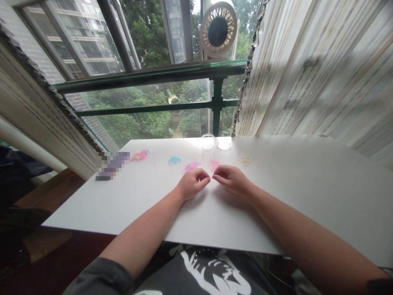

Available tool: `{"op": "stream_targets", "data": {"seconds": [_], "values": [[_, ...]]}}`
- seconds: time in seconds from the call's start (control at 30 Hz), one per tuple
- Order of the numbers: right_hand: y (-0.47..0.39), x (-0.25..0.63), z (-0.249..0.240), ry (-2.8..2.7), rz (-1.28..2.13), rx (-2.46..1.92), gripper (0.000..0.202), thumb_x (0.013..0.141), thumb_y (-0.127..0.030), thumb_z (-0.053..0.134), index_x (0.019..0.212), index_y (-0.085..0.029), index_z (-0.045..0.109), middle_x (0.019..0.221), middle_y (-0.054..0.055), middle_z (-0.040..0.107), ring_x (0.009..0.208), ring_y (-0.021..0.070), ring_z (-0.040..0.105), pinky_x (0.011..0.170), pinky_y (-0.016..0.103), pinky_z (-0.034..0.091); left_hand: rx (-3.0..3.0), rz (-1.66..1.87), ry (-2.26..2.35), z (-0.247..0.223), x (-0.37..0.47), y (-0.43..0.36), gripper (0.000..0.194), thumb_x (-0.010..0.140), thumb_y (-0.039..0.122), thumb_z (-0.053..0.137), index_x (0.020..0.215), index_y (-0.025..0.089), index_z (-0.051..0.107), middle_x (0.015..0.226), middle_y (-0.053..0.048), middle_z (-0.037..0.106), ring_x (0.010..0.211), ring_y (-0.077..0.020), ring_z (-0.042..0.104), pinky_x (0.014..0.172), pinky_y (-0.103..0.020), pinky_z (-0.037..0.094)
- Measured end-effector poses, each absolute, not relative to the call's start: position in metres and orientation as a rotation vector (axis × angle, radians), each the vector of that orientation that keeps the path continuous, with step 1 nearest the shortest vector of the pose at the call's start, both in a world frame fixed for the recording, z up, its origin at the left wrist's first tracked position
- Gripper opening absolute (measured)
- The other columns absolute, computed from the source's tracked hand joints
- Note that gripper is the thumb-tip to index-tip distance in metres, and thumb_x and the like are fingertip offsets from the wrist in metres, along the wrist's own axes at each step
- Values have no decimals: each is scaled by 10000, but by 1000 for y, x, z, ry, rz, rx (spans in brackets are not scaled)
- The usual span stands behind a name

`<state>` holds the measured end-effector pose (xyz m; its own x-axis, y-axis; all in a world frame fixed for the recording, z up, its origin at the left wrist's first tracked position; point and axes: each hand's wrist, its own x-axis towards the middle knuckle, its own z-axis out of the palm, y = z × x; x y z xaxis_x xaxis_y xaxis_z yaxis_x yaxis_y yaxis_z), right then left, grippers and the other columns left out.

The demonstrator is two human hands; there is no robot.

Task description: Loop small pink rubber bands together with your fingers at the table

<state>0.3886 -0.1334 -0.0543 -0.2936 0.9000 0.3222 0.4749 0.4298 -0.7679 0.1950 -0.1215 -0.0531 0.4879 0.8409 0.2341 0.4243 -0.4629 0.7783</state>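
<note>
My left hand and my right hand hover close together over the white table, fingertips nearly meeting. Both are pinched, thumb against fingers; whatever they hold, if anything, is too small to make out. Just beyond them lie a purple-pink pile and a coral-pink pile of small, thin, loop-like pieces. Farther left sits a turquoise pile of the same sort, and a sparse yellow pile lies to the right. A larger mixed-colour heap rests near the table's left side.
Two clear round containers stand side by side at the table's back edge. A pixelated object is at the left edge. Behind the white table are a green railing, a round fan and curtains.
</note>
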Motion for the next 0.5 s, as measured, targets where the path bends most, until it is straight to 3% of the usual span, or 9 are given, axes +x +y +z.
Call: {"op": "stream_targets", "data": {"seconds": [0.5], "values": [[-132,390,-55,-1922,714,-1144,135,770,-293,567,719,-169,577,566,-32,492,528,95,414,511,227,336,2089,868,1049,-53,194,-119,199,801,337,545,787,156,629,716,-17,632,613,-101,511,576,-219,412]]}}
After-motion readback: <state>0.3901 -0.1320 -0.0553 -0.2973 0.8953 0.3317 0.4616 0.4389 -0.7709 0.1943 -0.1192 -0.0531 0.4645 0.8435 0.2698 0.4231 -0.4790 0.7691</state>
